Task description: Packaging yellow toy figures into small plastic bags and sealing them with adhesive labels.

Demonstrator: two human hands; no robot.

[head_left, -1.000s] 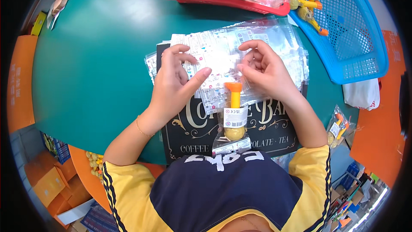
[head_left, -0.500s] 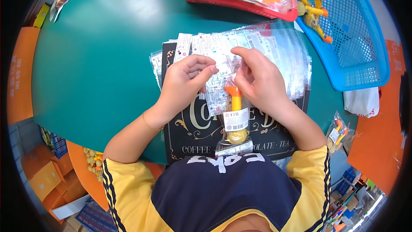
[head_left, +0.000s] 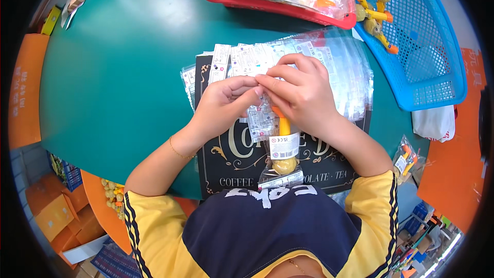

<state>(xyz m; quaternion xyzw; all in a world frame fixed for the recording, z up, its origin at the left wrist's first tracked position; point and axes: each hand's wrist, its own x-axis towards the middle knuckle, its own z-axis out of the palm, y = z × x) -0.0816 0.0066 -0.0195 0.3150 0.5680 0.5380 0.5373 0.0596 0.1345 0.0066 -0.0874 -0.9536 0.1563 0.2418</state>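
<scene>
A yellow toy with an orange end and a round, pale yellow head (head_left: 284, 166) lies in a clear plastic bag (head_left: 266, 179) close to my body. A white printed label (head_left: 283, 146) sits across its middle. Just beyond the orange end, my left hand (head_left: 226, 102) and my right hand (head_left: 304, 88) meet fingertip to fingertip. Both are closed in a pinch; what is between the fingers is too small to make out. Beneath and beyond them spreads a fanned stack of clear bags with printed white slips (head_left: 347, 80), on a black lettered board (head_left: 234, 167).
A red tray (head_left: 278, 13) piled with bags stands at the far side of the green table (head_left: 113, 87). To the right is a blue mesh basket (head_left: 432, 67) with several yellow-orange toys. Another bagged toy (head_left: 406, 159) lies beside my right elbow. Orange boxes (head_left: 25, 87) stand at the left.
My right hand has moved left, bringing its fingertips against those of my left hand and partly covering the toy's orange end. The left hand has barely moved.
</scene>
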